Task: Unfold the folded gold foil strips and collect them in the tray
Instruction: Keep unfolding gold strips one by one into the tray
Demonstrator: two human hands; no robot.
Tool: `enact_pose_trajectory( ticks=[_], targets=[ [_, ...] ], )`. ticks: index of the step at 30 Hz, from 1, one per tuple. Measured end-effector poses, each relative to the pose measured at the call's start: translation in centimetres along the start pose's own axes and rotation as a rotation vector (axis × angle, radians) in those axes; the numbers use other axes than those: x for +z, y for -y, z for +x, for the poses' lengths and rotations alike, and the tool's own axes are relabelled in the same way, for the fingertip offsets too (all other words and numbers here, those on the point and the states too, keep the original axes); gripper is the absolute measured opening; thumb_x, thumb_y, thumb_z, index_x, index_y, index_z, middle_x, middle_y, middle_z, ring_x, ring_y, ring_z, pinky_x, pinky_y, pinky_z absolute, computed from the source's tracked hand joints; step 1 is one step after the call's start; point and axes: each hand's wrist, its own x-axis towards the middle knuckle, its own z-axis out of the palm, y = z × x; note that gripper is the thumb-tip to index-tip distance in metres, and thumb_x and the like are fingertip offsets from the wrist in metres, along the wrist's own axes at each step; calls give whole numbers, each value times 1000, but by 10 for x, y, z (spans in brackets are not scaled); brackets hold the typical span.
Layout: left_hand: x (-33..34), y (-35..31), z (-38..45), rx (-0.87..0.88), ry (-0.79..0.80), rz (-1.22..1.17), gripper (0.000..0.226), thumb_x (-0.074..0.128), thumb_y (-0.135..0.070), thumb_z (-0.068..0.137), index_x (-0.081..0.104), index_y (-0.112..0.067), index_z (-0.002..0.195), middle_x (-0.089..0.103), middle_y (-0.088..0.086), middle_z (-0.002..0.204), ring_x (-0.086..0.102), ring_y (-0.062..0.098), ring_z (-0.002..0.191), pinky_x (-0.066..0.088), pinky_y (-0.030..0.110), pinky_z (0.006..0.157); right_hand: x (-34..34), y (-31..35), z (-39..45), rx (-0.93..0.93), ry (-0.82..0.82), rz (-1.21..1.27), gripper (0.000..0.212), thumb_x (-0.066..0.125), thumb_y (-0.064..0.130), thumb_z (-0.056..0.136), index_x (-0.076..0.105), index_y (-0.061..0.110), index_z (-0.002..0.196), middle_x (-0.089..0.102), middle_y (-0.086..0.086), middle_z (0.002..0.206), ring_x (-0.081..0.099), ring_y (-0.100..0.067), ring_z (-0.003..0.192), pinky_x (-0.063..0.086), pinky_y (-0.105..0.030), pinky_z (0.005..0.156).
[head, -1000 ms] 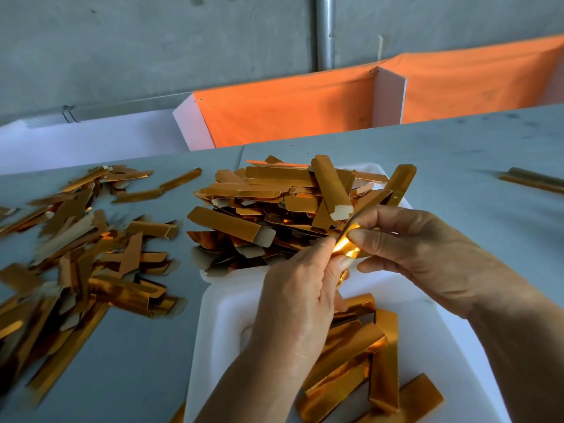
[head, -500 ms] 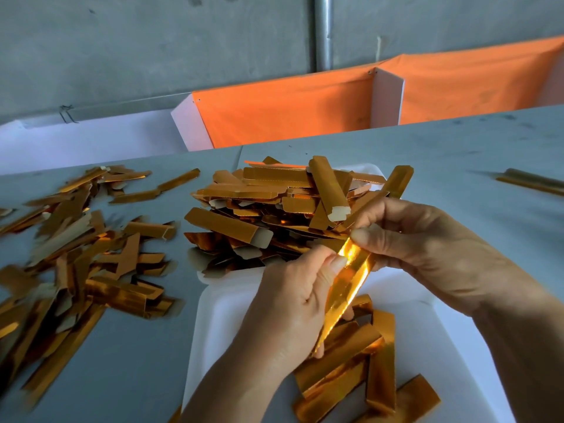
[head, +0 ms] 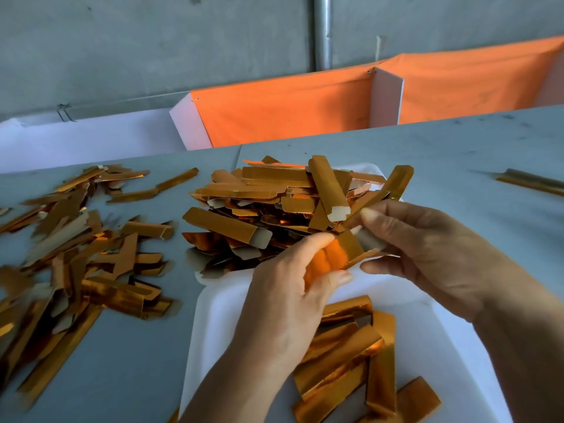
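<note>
grey concrete wall (head: 152, 50) stands behind a pale grey counter (head: 137, 370), with an orange cloth barrier (head: 283, 111) along the counter's far edge. on the left of the counter, a loose scatter of gold foil strips (head: 76, 257) lies flat. at centre, a tall heap of gold strips (head: 274, 209) sits on the far end of a white tray (head: 210, 315). in front of the heap, the left hand (head: 293, 303) has its thumb and fingers curled in a grip around one end of a held gold strip (head: 345, 251), above the tray. the right hand (head: 427, 251) pinches the other end of the same strip between thumb and fingers. below the hands, several unfolded strips (head: 351, 361) lie inside the near part of the tray. far right, a lone strip (head: 531, 181) rests on the counter, well apart from the tray.
</note>
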Motion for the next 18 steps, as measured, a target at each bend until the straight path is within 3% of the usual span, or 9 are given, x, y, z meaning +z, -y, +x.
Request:
enact_pose_trajectory(
  ticks=[5,8,12,15,18],
  targets=[
    [-2,5,0,-39,37,-168,59,55,-65,67,56,-43,122,65,-19,104,61,1,100,51,12,82,-8,2,0,-12,21,35,15,64,26,74,74,19,82,66,-3,83,60,-12,68,52,-19,57],
    [-1,7,0,-39,76,-246,48,64,-63,72,57,-49,118,67,-19,104,61,4,104,53,23,87,-10,5,-2,-16,45,76,11,65,20,70,73,19,78,64,-1,74,58,-7,61,52,-19,54],
    [-4,6,0,14,103,-297,38,61,-61,67,55,-64,105,67,-23,104,61,-2,103,52,17,85,-12,6,-3,9,113,132,11,69,21,64,74,19,74,65,-6,74,59,-10,56,50,-19,49],
    [-6,5,-1,41,122,-318,38,61,-59,68,54,-66,105,65,-26,108,60,-3,106,51,17,86,-15,5,-2,34,158,149,13,79,18,64,74,18,76,65,-7,71,60,-11,54,51,-20,49],
    [-6,6,-1,41,130,-315,36,66,-53,72,56,-60,106,66,-25,109,59,-3,107,51,17,88,-17,5,-1,39,183,138,7,74,19,73,73,16,78,64,-7,71,60,-12,55,51,-20,50]
  ],
)
